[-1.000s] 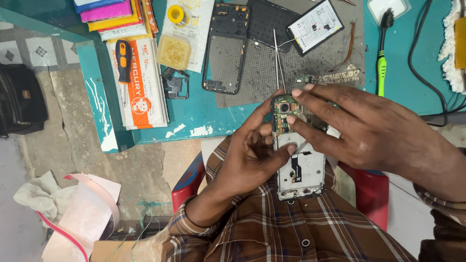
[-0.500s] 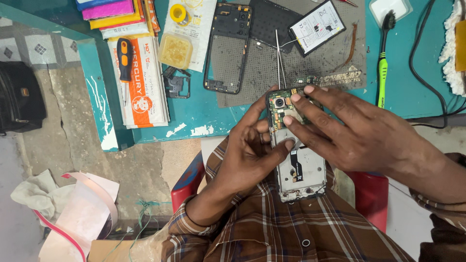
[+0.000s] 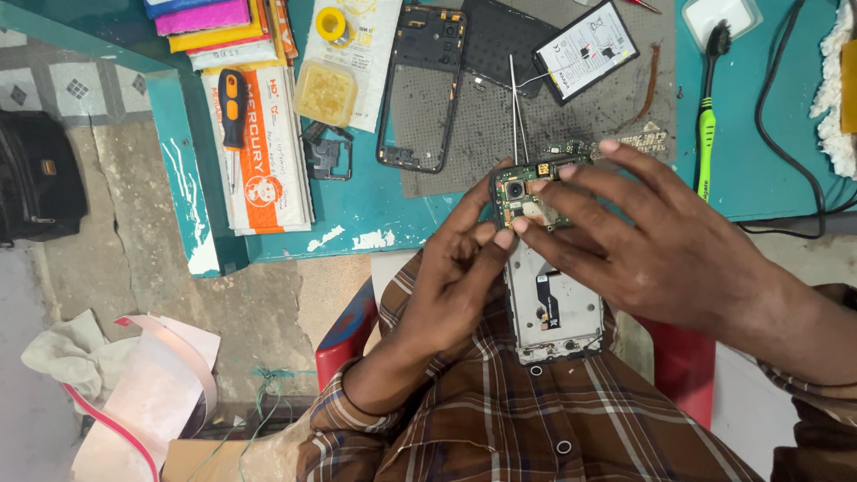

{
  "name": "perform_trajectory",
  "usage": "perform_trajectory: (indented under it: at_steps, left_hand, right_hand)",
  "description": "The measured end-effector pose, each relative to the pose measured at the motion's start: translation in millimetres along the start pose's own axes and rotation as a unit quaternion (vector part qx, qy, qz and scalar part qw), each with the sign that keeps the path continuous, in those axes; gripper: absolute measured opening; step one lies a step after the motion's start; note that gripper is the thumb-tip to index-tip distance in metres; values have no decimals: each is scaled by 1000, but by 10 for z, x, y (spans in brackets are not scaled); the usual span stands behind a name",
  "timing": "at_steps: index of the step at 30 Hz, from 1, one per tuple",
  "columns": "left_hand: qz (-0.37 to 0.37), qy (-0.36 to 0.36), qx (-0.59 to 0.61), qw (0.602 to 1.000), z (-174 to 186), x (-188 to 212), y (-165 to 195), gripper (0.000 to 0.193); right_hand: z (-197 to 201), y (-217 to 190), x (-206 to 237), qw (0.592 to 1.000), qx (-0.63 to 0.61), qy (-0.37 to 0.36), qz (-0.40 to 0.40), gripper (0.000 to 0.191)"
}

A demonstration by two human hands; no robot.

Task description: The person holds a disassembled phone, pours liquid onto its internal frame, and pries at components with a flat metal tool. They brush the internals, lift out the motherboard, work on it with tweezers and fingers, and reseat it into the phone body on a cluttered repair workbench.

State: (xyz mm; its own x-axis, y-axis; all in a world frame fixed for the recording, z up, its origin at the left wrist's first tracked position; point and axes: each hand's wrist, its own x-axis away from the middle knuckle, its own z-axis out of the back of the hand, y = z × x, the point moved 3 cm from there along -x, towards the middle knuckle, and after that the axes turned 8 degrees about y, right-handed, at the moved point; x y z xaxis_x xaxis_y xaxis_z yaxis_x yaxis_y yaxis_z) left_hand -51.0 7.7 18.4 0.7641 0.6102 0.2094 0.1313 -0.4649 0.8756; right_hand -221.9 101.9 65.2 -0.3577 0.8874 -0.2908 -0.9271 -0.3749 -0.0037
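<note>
— Where sat the opened phone point(image 3: 552, 295)?
— Held over the lap, just off the near edge of the teal bench point(image 3: 357, 210), back cover off, green circuit board point(image 3: 528, 196) bared at the top end, white frame lower down.

— And the hands?
— Left hand point(image 3: 455, 277) curled against the left side of the phone, thumb and forefinger pressed near the board's edge. Right hand point(image 3: 661, 250) laid across from the right, fingers spread, forefinger and thumb tips pinched on the board. Met fingertip to fingertip at the board's lower left corner.

— Around it on the bench?
— Grey work mat point(image 3: 500, 134) just beyond the phone, with tweezers point(image 3: 516, 112) lying upright on it, a black phone frame point(image 3: 424, 85) to the left, a battery point(image 3: 586, 49) at the top. Further left, an orange-handled screwdriver point(image 3: 232, 107) on white packets point(image 3: 268, 161), a yellow tape roll point(image 3: 334, 22). Off right, a green-handled brush point(image 3: 707, 116) and a black cable point(image 3: 786, 178).

— Below the bench?
— Black bag point(image 3: 36, 178) and crumpled cloth point(image 3: 67, 353) on the floor.
</note>
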Motion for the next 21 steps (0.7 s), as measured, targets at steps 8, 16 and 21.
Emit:
perform_trajectory:
  at_steps: [8, 16, 21]
  left_hand:
    - [-24, -11, -15, 1000, -48, 9, 67, 58]
    - [15, -6, 4, 1000, -80, -7, 121, 60]
    - [15, -17, -14, 1000, -69, -21, 113, 64]
  right_hand:
    - [70, 177, -43, 971, -187, 107, -103, 40]
    - [154, 202, 11, 986, -105, -1, -127, 43]
    - [182, 260, -11, 989, -111, 31, -96, 47]
